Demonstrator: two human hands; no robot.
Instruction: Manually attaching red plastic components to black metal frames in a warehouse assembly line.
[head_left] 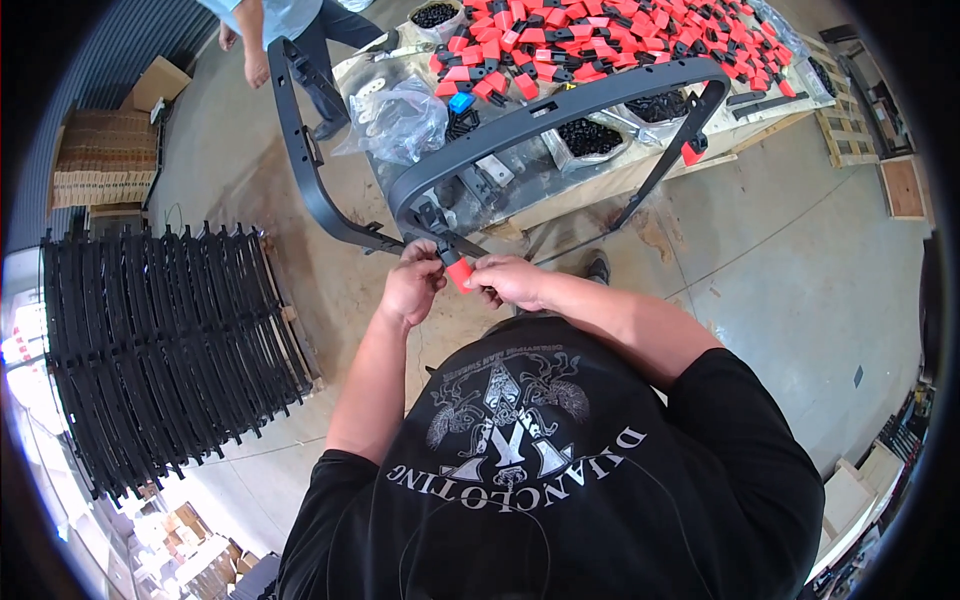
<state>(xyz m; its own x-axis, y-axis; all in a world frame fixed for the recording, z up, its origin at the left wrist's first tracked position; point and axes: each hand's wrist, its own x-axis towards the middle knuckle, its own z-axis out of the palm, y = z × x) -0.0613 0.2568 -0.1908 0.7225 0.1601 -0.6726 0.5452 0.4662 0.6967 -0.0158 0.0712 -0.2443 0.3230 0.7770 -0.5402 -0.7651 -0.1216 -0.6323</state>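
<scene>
In front of me, a large curved black frame (545,116) rises with rounded corners and a long bar crossing over the table. At its near lower end sits a red and black end piece (459,274). My left hand (410,285) is closed round the black part at that end. From the other side, my right hand (512,281) pinches the red part between thumb and fingers. Another red end piece (692,153) is on the frame's right leg. Whether the near piece is fully seated on the frame cannot be made out.
Behind the frame, a worktable (540,212) bears a heap of red and black pieces (560,45), a clear plastic bag (400,122) and a bag of small black parts (588,138). Curved black bars (170,350) are stacked at left. A person (290,25) stands at the far left.
</scene>
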